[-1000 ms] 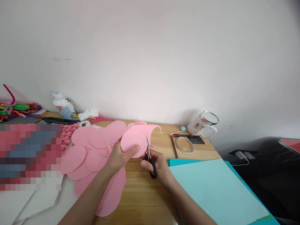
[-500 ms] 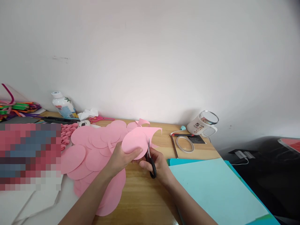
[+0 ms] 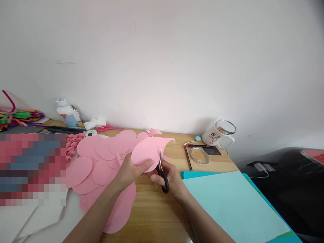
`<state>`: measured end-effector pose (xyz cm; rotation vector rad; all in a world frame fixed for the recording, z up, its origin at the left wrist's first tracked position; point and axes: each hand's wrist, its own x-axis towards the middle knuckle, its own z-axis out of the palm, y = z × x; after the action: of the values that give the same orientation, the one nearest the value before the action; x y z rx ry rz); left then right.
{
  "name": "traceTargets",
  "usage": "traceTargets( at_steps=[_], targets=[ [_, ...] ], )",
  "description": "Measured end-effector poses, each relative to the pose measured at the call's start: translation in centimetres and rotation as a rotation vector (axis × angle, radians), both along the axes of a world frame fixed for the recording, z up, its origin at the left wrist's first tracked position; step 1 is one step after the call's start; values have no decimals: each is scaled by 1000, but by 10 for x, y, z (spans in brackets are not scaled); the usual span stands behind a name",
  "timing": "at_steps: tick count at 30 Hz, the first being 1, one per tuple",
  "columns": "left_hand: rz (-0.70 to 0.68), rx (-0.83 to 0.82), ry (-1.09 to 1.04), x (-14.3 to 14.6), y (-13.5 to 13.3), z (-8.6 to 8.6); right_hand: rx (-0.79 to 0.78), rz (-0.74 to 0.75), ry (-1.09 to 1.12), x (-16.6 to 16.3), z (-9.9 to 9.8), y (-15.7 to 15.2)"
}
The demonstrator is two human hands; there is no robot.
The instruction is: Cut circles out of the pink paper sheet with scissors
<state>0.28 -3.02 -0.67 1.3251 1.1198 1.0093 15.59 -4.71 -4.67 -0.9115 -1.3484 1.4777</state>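
My left hand [image 3: 134, 171] pinches a piece of pink paper [image 3: 144, 152], thumb on top, its edge cut to a rounded outline. In my right hand [image 3: 170, 175] is a pair of scissors [image 3: 165, 180] with black handles. The blades point up and away from me, against the right edge of the paper. A curved strip of offcut [image 3: 165, 143] stands off the far right side of the piece. Many pink paper circles [image 3: 103, 172] lie overlapped on the table to the left, partly under my left forearm.
Light blue paper sheets [image 3: 233, 202] lie at the right. Behind them are a white mug [image 3: 218, 134], a tape ring [image 3: 199, 156] and a red-black pen [image 3: 196, 145]. A white bottle [image 3: 68, 113], pink scissors [image 3: 110, 128] and colourful pipe cleaners [image 3: 22, 116] stand or lie back left.
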Motion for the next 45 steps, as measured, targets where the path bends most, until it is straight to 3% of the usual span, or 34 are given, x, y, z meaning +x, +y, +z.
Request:
traceTargets(
  at_steps=[14,25,39,45],
  targets=[
    [-47,-27,-41,-1,0,4,31,-45,-98,0,7,-1],
    [-47,3,-21,-4,2,3,-14,-30,-16,-2,7,-1],
    [-22,-13,-89,-5,4,-5,-47,-44,-25,-2,1,-1],
    [31,-21,-34,-2,2,3,-10,-50,-37,-5,2,-2]
  ],
)
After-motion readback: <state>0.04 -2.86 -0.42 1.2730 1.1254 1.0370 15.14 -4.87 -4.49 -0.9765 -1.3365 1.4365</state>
